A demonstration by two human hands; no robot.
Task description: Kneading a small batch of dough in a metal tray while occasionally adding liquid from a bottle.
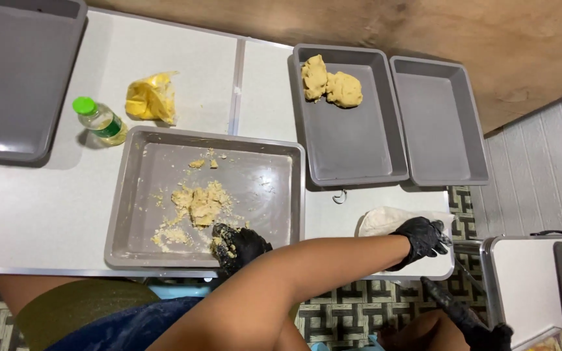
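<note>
Flat on the white counter (pixel 34 208), a shallow grey metal tray (pixel 120 195), rectangular with rounded corners, long axis running along the counter's near edge, short sides facing left and right. Inside that tray, toward its near left part, a loose heap of pale yellow crumbly dough (pixel 200 203), dry and broken, with stray crumbs trailing to the tray's far side. At the tray's near rim, the left hands-side glove: left hand (pixel 239 247) in black, knuckles bunched, fingers curled down into the crumbs, bits stuck to the glove; cannot tell whether anything is pinched. Right of the tray, near the counter's edge, the right hand (pixel 422 237), also black-gloved, palm down on a soft white folded sheet (pixel 385 220), fingers loosely bent; cannot tell whether gripping or merely resting. Beyond the tray's right far corner, two deeper grey pans side by side, long axes pointing away: the nearer pan (pixel 352 162) holding two smooth yellow dough lumps (pixel 332 83) at its far end, the outer pan (pixel 440 123) beside it. Beyond the tray's left far corner, a small clear bottle (pixel 101 121) with green cap, lying tilted, and a crumpled yellow plastic bag (pixel 152 97). Far left of the tray, another large grey tray (pixel 14 78). Well to the tray's right and below the counter, a third black-gloved hand (pixel 466 318), owner unclear.
</note>
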